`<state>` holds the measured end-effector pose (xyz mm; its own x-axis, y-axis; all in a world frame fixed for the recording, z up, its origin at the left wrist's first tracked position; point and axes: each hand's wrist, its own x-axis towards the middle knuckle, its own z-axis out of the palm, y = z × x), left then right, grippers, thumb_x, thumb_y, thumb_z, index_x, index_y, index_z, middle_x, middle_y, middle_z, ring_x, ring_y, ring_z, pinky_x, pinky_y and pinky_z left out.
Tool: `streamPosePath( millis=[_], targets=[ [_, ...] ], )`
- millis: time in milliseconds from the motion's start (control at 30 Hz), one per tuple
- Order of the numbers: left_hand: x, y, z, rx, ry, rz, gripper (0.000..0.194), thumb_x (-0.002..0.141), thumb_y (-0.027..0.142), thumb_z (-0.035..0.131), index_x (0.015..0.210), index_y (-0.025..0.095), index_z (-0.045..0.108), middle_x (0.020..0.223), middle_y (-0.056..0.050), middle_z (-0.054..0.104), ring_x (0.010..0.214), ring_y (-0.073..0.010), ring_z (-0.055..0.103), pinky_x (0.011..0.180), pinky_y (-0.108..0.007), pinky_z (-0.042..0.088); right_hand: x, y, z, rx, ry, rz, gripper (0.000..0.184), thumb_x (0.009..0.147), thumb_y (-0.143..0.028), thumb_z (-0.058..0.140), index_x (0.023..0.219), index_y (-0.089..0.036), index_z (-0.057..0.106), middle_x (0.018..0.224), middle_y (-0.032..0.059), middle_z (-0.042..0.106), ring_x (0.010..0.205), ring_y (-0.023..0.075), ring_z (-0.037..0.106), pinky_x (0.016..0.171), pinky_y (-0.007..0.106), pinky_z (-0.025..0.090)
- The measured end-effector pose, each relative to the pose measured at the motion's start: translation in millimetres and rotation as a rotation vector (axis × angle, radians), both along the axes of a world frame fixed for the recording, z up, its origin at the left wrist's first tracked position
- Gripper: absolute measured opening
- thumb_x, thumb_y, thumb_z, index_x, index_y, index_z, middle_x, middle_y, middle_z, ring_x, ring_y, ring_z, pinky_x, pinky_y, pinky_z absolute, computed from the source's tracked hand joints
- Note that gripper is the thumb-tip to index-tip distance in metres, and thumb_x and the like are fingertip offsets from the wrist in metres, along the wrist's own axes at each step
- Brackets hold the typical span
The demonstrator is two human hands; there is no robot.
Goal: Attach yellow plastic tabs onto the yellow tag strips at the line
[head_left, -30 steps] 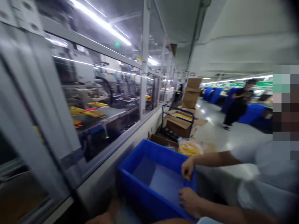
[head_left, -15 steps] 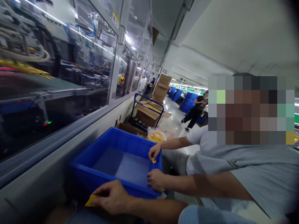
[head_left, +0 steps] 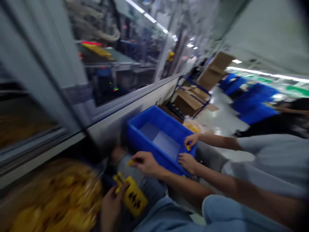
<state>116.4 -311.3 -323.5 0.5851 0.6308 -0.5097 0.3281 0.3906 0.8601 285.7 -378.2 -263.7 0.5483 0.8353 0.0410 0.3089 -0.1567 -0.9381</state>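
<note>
While the right hand (head_left: 145, 162) pinches a small yellow piece (head_left: 131, 162) just beside the blue plastic bin (head_left: 142, 117), a loosened pinch could drop it outside the bin. Left of the bin, the left hand (head_left: 111, 206) closes around a larger yellow piece with black marks (head_left: 134, 196); blur hides how firmly, so it could slip. A heap of yellow pieces (head_left: 55, 199) lies further left of the bin, and a careless elbow could spill it. A co-worker's hand (head_left: 188, 162) on the bin's rim could collide with the right hand.
</note>
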Motion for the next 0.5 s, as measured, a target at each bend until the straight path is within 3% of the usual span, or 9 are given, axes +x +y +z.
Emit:
streamPosePath(
  millis=[100, 233, 333, 500],
  targets=[
    [-15.7, -19.1, -16.9, -0.101, -0.088, 0.136, 0.054, 0.057, 0.061, 0.082, 0.084, 0.016, 0.071, 0.077, -0.007, 0.072, 0.074, -0.0259, 0.067, 0.066, -0.033, 0.053, -7.4, -16.9, -4.1, -0.065, 0.035, 0.032, 0.028, 0.078, -0.040, 0.076, 0.093, -0.017, 0.074, 0.088, 0.0051, 0.074, 0.080, 0.0181, 0.067, 0.076, 0.028, 0.054],
    [-14.0, -29.2, -34.9, -0.145, -0.268, 0.247, 0.055, 0.071, 0.066, 0.072, 0.086, 0.013, 0.070, 0.081, -0.006, 0.070, 0.071, -0.0175, 0.061, 0.065, -0.025, 0.047, -17.5, -28.0, -16.7, -0.190, -0.021, 0.199, 0.017, 0.082, -0.030, 0.072, 0.089, -0.016, 0.076, 0.086, 0.0051, 0.075, 0.079, 0.0180, 0.068, 0.076, 0.028, 0.053],
    [-15.8, -36.1, -37.8, -0.190, -0.334, 0.239, 0.053, 0.076, 0.065, 0.070, 0.084, 0.013, 0.069, 0.076, -0.004, 0.067, 0.067, -0.0146, 0.057, 0.062, -0.023, 0.044, -24.6, -29.2, -18.0, -0.219, -0.106, 0.327, 0.010, 0.081, -0.020, 0.071, 0.088, -0.018, 0.078, 0.085, 0.0034, 0.075, 0.077, 0.0164, 0.067, 0.072, 0.025, 0.051],
    [-20.2, -40.2, -34.7, -0.213, -0.341, 0.195, 0.054, 0.076, 0.067, 0.069, 0.084, 0.013, 0.069, 0.076, -0.004, 0.066, 0.068, -0.0153, 0.057, 0.061, -0.023, 0.044, -26.8, -22.2, -16.1, -0.270, -0.235, 0.460, 0.013, 0.083, -0.014, 0.069, 0.092, -0.019, 0.078, 0.090, 0.0040, 0.075, 0.083, 0.0174, 0.069, 0.077, 0.026, 0.051]
  ],
)
